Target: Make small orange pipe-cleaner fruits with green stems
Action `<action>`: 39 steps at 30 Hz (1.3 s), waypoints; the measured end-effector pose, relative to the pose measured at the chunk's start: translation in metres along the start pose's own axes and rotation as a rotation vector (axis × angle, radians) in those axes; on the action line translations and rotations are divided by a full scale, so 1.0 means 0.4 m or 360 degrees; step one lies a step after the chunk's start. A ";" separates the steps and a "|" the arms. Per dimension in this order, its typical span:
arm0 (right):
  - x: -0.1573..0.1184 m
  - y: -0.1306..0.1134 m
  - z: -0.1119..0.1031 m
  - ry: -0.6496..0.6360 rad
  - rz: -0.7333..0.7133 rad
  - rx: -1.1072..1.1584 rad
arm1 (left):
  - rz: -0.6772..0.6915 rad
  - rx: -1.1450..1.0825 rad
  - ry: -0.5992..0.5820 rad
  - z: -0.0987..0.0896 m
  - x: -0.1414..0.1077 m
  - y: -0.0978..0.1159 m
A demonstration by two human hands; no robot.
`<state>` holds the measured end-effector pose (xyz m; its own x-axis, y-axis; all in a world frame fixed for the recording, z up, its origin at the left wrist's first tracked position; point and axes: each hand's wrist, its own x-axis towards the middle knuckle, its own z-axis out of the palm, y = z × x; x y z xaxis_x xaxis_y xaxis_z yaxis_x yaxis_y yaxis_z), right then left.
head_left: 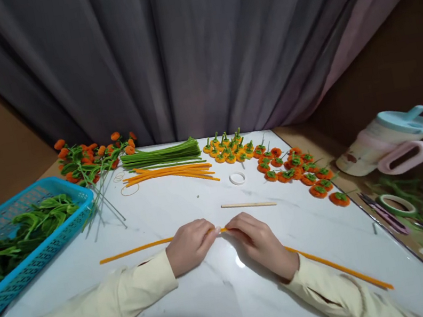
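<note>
A long orange pipe cleaner (135, 250) runs across the table in front of me, pinched at its middle by both hands. My left hand (191, 243) is closed on it, thumb and fingertips pressed together. Close beside, my right hand (255, 238) grips it too, and the fingertips of the two hands nearly meet. One end sticks out to the left; the other passes under my right hand and slants toward the lower right. Whether it is one piece or two joined, I cannot tell. Just beyond my hands lies a thin wooden stick (248, 205).
Behind lie green pipe cleaners (160, 155), orange pipe cleaners (169, 173) and a white tape ring (237, 178). Yellow flower heads (228, 150) and orange flower heads (293, 163) stand right of them. A blue basket (79, 194) holds leaves, left. A tumbler (363, 146) and scissors (385, 213) sit right.
</note>
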<state>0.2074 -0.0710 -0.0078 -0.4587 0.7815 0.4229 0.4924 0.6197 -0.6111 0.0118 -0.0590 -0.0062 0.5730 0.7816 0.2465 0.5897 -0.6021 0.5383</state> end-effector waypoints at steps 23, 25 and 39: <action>-0.012 0.022 -0.013 -0.0136 -0.0211 -0.0136 | 0.0354 0.0086 -0.0026 0.000 0.006 -0.012; -0.013 0.019 -0.011 -0.0139 -0.0211 -0.0177 | 0.0388 0.0121 -0.0089 0.001 0.006 -0.012; 0.048 0.011 -0.081 -0.0937 0.0843 0.1157 | 0.0733 0.0278 0.0124 0.001 0.002 -0.013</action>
<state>0.2247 -0.0511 0.0194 -0.6958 0.6602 -0.2828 0.2642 -0.1308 -0.9555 0.0096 -0.0553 -0.0091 0.7559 0.4339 0.4903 0.3757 -0.9007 0.2179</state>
